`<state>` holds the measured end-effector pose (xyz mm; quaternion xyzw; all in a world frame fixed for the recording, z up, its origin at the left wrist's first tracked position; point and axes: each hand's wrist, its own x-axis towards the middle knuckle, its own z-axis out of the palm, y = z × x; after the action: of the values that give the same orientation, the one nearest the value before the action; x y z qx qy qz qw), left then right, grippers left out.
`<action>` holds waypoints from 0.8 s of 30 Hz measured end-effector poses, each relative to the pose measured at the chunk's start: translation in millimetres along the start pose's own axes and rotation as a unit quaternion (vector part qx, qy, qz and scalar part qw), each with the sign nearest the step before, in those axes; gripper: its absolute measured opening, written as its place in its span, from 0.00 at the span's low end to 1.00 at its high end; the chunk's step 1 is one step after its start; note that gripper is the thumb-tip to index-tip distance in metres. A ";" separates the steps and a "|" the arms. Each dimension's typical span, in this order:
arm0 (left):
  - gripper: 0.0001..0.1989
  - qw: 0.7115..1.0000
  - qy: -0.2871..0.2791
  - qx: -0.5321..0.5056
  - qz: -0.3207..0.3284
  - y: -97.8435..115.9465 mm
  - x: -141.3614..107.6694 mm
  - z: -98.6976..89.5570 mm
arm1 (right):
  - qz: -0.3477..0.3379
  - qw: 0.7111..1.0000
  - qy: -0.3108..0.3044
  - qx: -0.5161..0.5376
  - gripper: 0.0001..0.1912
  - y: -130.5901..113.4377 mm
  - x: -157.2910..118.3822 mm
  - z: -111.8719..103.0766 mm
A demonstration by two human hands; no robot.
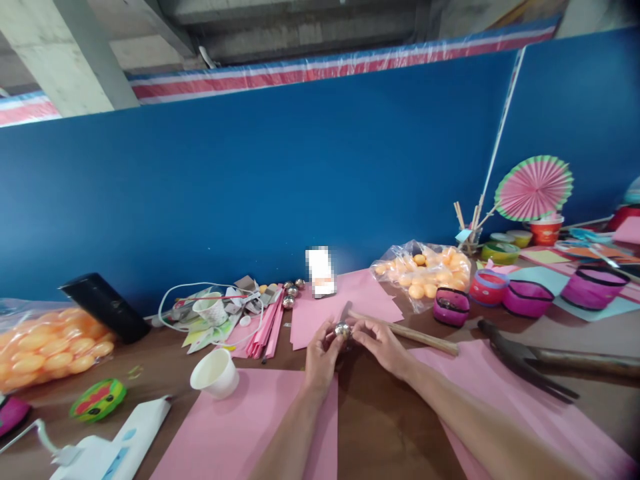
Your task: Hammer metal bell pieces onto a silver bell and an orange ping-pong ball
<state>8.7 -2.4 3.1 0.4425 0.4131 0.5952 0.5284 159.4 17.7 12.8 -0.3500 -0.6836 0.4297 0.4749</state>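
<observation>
In the middle of the table, my left hand point(321, 353) pinches a shiny silver metal ball point(343, 329) between thumb and fingers. On the ball's right side, the bent fingers of my right hand point(383, 345) close in against it. A hammer point(425, 337) with a wooden handle lies just behind my right hand, its head close to the fingertips. Several more silver balls point(289, 302) rest farther back, left of a small upright object point(321, 272) that is blurred out. The ball's underside is hidden by my fingers.
Pink paper sheets point(260, 420) cover parts of the brown table. A white paper cup point(215, 375) stands left; a larger claw hammer point(535, 357) lies right. Bags of orange balls point(425, 270), a power strip point(120, 443), purple baskets point(451, 307) and a blue partition point(250, 180) surround the space.
</observation>
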 end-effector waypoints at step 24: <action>0.21 0.984 0.008 0.142 0.109 -10.3 0.8 -0.8 | 0.008 1.000 -0.017 -0.014 0.13 -2.3 -0.1 3.5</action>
<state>10.6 -0.7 -6.9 0.5509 0.4472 0.5876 0.3890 156.0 15.9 14.3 -0.3549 -0.6948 0.4297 0.4547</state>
